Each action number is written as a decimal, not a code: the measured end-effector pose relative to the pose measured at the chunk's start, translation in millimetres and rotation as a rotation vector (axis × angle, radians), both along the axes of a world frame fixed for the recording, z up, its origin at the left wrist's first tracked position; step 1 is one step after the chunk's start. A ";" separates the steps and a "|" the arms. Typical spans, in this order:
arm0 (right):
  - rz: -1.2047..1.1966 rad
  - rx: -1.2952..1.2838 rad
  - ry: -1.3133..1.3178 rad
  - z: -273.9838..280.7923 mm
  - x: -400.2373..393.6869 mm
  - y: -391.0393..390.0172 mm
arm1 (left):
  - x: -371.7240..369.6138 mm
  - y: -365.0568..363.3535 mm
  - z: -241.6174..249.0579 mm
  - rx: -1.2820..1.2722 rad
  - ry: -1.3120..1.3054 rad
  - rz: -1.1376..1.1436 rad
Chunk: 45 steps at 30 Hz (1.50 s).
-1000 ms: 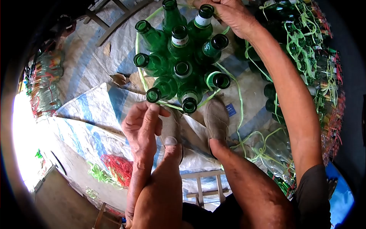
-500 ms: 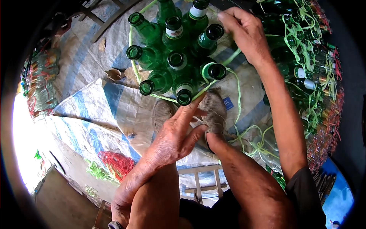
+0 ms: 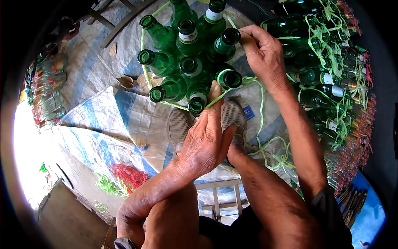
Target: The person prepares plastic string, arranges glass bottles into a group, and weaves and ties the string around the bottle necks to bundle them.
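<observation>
left hand [image 3: 205,141]: fingers stretched forward and spread, not clenched; fingertips touch the thin lime-green plastic strap [image 3: 222,94] just at the near edge of the cluster, between two bottle necks
right hand [image 3: 262,54]: fingers curled and pressed together, pinching the same strap at the far right side of the cluster, beside an open bottle mouth
cluster of green glass bottles [image 3: 188,62]: about ten upright round bottles, glossy, narrow necks, open round mouths, some with white neck labels; packed touching each other, strap looped round them; sits between both hands, just ahead of the left fingertips
strap tail: flat, ribbon-like, runs loose from under the right hand down past the right wrist
grey mesh shoes [image 3: 234,118]: woven texture, directly under the left hand, toes against the cluster
woven blue-white plastic tarp [image 3: 103,120]: crinkled, under everything
tied bottle bundles [image 3: 327,79]: lying green glass bottles, strapped, right of the right forearm
red and green strap heap [image 3: 122,179]: tangled, left of the left forearm
</observation>
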State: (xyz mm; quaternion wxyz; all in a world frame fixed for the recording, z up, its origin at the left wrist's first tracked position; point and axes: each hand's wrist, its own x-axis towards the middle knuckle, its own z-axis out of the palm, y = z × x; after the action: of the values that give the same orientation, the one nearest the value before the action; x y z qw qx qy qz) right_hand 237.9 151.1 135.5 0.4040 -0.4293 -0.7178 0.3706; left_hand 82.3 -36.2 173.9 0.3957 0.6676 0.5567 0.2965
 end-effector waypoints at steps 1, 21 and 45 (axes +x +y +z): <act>-0.001 0.017 0.017 -2.1 -1.0 -0.6 | 0.9 0.2 -1.6 0.022 0.013 0.006; -0.036 0.033 0.036 -2.8 -3.7 -16.2 | 26.9 21.3 -5.8 -0.066 -0.132 0.278; -0.065 0.002 0.027 38.2 0.2 -42.0 | 47.4 37.1 -33.2 -0.046 -0.355 0.511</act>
State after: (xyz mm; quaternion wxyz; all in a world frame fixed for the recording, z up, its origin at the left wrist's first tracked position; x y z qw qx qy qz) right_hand 238.0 109.1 173.6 0.4259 -0.4469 -0.6982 0.3624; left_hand 129.8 0.9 140.7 0.4145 0.4345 0.6352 0.4857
